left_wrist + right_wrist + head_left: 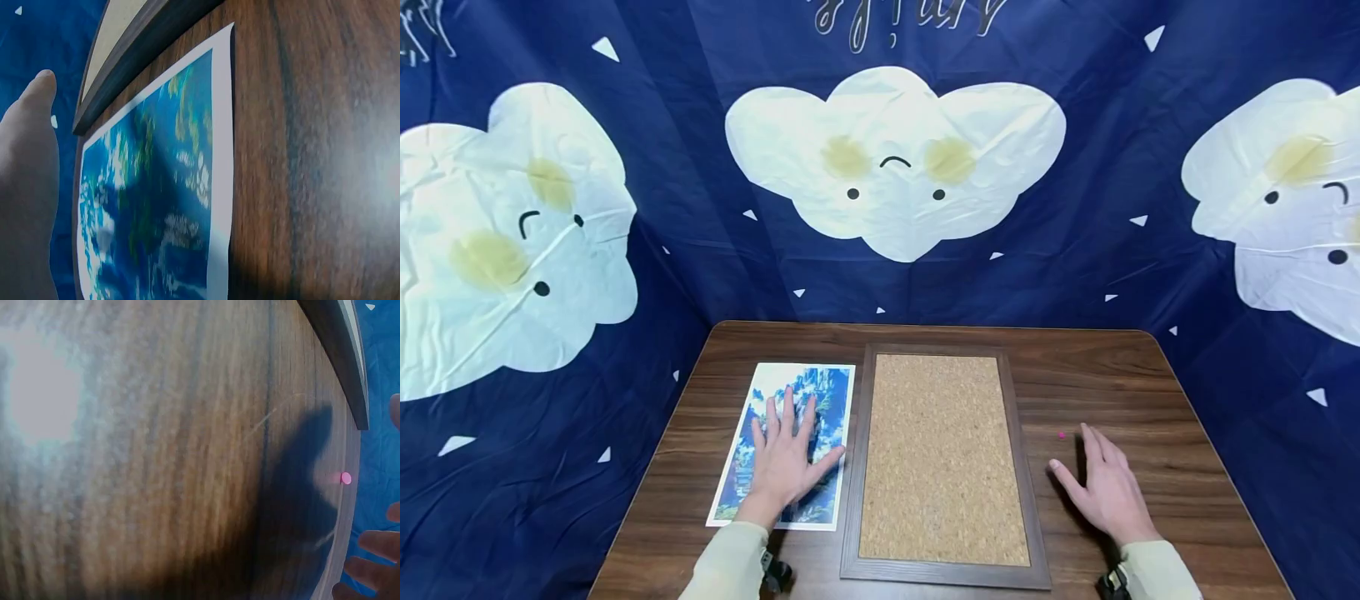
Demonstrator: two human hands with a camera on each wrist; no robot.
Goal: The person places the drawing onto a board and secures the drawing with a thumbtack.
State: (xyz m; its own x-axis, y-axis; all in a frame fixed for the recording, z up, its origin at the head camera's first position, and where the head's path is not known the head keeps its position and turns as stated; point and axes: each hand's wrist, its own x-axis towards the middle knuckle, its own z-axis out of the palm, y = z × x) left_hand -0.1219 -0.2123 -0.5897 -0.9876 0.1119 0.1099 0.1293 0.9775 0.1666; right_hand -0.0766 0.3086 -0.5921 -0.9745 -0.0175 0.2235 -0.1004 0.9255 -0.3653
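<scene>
Nearest the viewer, the left hand [784,467] lies flat with fingers spread and straight on the landscape print [820,400], which rests on the table [1097,367] just left of the cork board [942,458], its edge close beside the board's dark wooden frame [859,467]. The right hand [1108,487], fingers relaxed and open and holding nothing, hovers over bare wood right of the board, near a small pink pin [1062,434]. Behind the table hangs a dark blue backdrop [700,208] printed with white clouds.
</scene>
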